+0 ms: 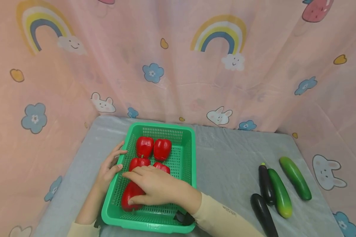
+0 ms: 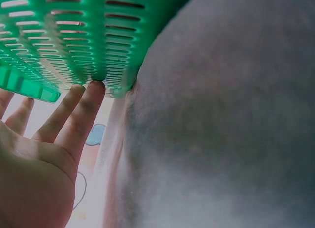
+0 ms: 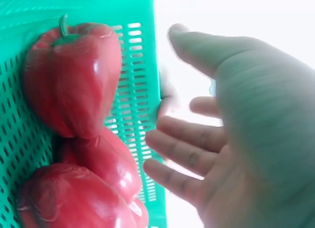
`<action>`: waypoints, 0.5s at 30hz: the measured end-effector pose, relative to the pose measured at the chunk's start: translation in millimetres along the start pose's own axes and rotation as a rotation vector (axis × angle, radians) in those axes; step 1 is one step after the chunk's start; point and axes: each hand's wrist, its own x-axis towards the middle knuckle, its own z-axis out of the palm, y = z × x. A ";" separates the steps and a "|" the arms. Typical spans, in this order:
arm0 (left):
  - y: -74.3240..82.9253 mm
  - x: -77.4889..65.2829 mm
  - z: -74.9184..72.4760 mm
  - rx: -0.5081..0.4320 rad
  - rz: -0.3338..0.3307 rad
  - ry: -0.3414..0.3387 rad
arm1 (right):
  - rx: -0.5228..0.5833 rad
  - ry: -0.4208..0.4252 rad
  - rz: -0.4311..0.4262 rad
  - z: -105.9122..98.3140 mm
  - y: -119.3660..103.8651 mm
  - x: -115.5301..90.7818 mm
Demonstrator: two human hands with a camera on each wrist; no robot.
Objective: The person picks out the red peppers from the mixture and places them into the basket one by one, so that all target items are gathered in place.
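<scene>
A green plastic basket (image 1: 193, 154) with slotted walls holds several red bell peppers. Two lie toward its far end, a left pepper (image 1: 144, 146) and a right pepper (image 1: 162, 149). My left hand (image 1: 108, 169) is at the basket's left side, its fairly straight fingers (image 2: 81, 119) reaching up to the outer wall. Over the basket, my right hand (image 1: 157, 186) stretches out with nothing in its grasp. It overlaps the front pepper (image 1: 130, 196) in the head view and partly hides two more. In the right wrist view, its spread fingers stand apart from the stemmed pepper (image 3: 74, 80).
To the right on the grey cloth (image 1: 225, 164) lie two dark eggplants, a rear one (image 1: 266, 184) and a front one (image 1: 263, 214). Beside them are two green cucumber-like vegetables, one inner (image 1: 280, 192) and one outer (image 1: 295, 177). A pink printed curtain (image 1: 178, 92) hangs behind.
</scene>
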 end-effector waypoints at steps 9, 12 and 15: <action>1.1 0.1 1.2 0.002 0.012 0.006 | 0.008 0.115 0.014 -13.7 -9.2 -11.8; 2.2 -0.4 1.5 0.001 0.005 0.006 | -0.008 0.148 0.010 -16.5 -11.7 -14.0; 2.9 -1.3 1.4 0.004 -0.004 0.006 | -0.005 0.169 0.008 -19.7 -13.7 -16.3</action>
